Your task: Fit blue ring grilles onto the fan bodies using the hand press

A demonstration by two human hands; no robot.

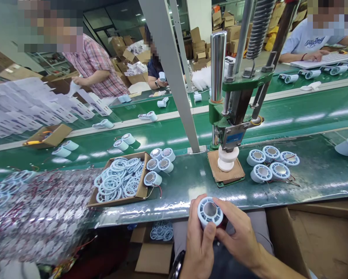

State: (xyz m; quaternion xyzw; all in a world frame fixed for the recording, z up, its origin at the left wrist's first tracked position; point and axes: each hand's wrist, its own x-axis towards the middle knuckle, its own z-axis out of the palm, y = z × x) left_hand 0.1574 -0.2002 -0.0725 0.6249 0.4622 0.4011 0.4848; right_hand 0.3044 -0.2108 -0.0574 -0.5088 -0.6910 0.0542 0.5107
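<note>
Below the near edge of the green bench (191, 182), both hands close on a round blue fan part (210, 211): the left hand (198, 244) pinches its lower rim with the thumb, the right hand (239, 236) curls fingers round its side. Beyond the fingertips stands a hand press (234, 116) on its pad, bare bench just before it. Finished parts (271, 162) cluster to the right; a cardboard tray of rings (120, 179) lies left.
</note>
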